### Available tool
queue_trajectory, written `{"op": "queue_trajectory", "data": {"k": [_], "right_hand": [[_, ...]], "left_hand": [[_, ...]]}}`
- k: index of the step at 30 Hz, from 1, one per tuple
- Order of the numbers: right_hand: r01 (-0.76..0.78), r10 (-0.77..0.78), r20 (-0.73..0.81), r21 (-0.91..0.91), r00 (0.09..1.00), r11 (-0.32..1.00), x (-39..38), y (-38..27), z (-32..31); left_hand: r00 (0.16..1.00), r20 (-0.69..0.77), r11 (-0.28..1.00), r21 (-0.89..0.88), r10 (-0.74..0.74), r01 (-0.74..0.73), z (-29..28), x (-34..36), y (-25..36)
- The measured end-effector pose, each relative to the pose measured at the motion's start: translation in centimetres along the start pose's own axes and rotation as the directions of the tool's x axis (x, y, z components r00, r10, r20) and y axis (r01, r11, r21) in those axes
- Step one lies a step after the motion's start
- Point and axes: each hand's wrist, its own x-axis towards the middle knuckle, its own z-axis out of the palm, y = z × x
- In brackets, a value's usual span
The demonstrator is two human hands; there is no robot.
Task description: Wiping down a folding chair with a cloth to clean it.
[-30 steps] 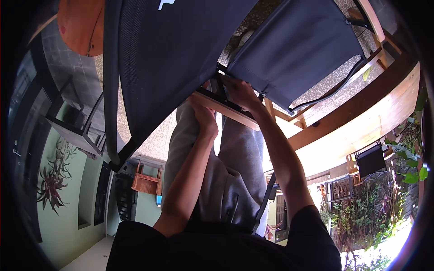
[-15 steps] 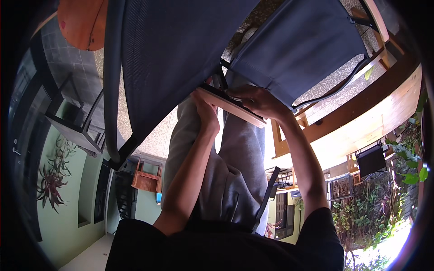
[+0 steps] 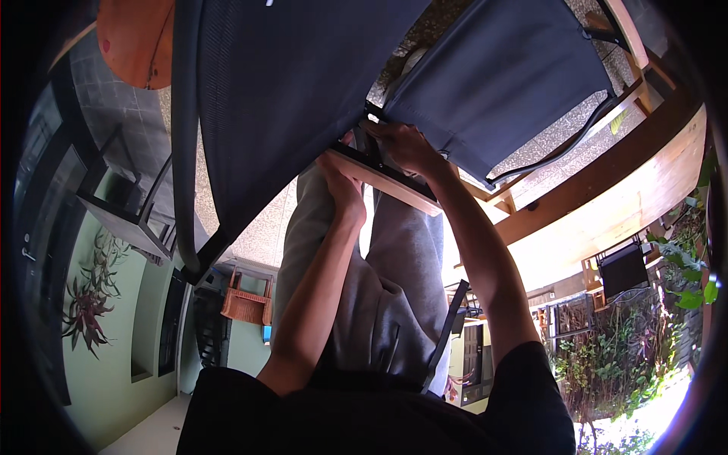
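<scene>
A folding chair with dark fabric panels lies tipped before me, its large panel (image 3: 288, 83) at the upper left and a smaller panel (image 3: 500, 91) at the upper right. My left hand (image 3: 343, 188) grips the left end of its wooden armrest (image 3: 398, 186), which lies across above my knees. Bent over the black metal frame beside the armrest, my right hand (image 3: 409, 148) has its fingertips closed together near the joint between the panels. Whatever sits between those fingertips is too small or hidden to make out.
A wooden table (image 3: 607, 197) curves along the right side, close to my right forearm. An orange-brown round surface (image 3: 136, 45) is at the upper left. A dark side table (image 3: 125, 216) and a wicker chair (image 3: 247, 299) stand to the left.
My right hand has moved up and left, off the armrest's right part toward the metal joint. The left hand keeps its hold; the armrest has barely shifted.
</scene>
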Motion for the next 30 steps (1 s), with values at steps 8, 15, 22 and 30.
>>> {"op": "queue_trajectory", "data": {"k": [8,15,22,30], "right_hand": [[0.29,-0.288,-0.037,0.168,0.957,0.942,-1.8,1.6,-0.1],[0.366,-0.382,0.011,0.263,0.924,0.893,-3.6,3.1,-0.3],[0.25,-0.229,-0.128,0.184,0.965,0.951,-0.3,2.0,1.2],[-0.199,0.242,-0.177,0.229,0.954,0.953,1.2,2.5,3.5]], "left_hand": [[1.0,-0.01,0.999,-0.038,0.014,-0.014,-0.3,0.4,-0.4],[0.999,-0.029,0.999,-0.016,0.031,-0.032,0.0,0.1,0.0],[0.999,-0.017,0.998,-0.021,0.052,-0.052,0.0,0.1,-0.1],[0.996,-0.015,0.996,-0.005,0.087,-0.087,0.3,0.1,-0.2]]}}
